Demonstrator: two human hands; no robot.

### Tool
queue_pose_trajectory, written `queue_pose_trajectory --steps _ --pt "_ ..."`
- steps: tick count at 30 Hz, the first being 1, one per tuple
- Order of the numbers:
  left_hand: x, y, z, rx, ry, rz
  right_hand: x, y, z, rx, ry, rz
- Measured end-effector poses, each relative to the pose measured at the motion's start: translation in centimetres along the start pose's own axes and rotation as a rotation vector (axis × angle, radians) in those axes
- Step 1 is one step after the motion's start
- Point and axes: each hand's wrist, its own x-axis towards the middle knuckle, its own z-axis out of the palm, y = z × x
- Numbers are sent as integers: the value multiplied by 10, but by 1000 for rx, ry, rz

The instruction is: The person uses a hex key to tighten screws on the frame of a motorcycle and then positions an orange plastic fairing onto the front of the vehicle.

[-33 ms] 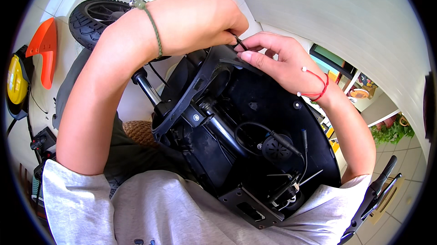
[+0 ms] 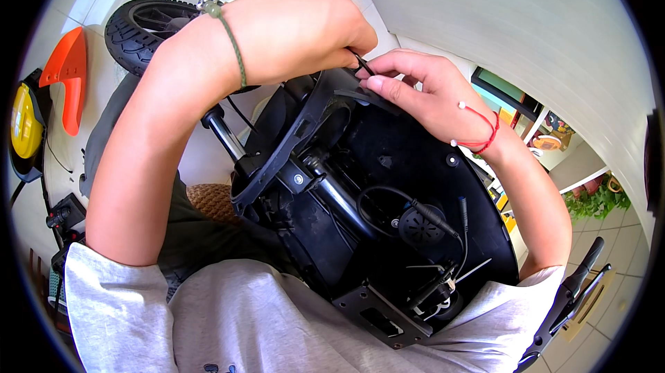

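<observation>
My left hand [image 2: 312,33] arches over a black housing [image 2: 374,151], fingertips closed on a thin dark piece [image 2: 365,66], its identity too small to be sure. My right hand [image 2: 422,92] grips that piece between thumb and forefinger at the housing's upper rim, beside a black rubbery trim [image 2: 291,144]. Inside the housing are a metal tube [image 2: 339,203], looped cables, a round slotted disc [image 2: 420,225] and a bracket [image 2: 381,317]. A chrome shaft [image 2: 228,137] runs toward a tyred wheel [image 2: 128,37], partly hidden behind my left arm.
An orange fender [image 2: 73,78], a yellow-and-black part [image 2: 26,120] and cables lie on the left floor. A woven round object [image 2: 211,200] is under the housing. At right are shelves [image 2: 575,172], a leafy plant [image 2: 596,201], a dark long part [image 2: 575,276] and a pale wall [image 2: 512,6].
</observation>
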Motion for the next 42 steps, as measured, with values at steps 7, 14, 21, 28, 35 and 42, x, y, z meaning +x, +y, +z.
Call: queue_pose_trajectory --steps 7,14,21,28,35,42 --pt "3 8 -8 -65 -58 -340 2 -1 -3 15 8 98" --pt "5 7 2 -520 -149 -607 2 -3 -4 -20 6 133" --pt "4 2 7 -504 96 -125 3 -7 0 31 -1 147" --pt "4 6 -1 -407 91 -98 4 4 -6 -21 16 43" --pt "7 23 -6 -724 -213 -512 5 0 -6 -47 34 48" --pt "0 17 -8 -807 -325 -489 4 -15 -6 9 -14 168"
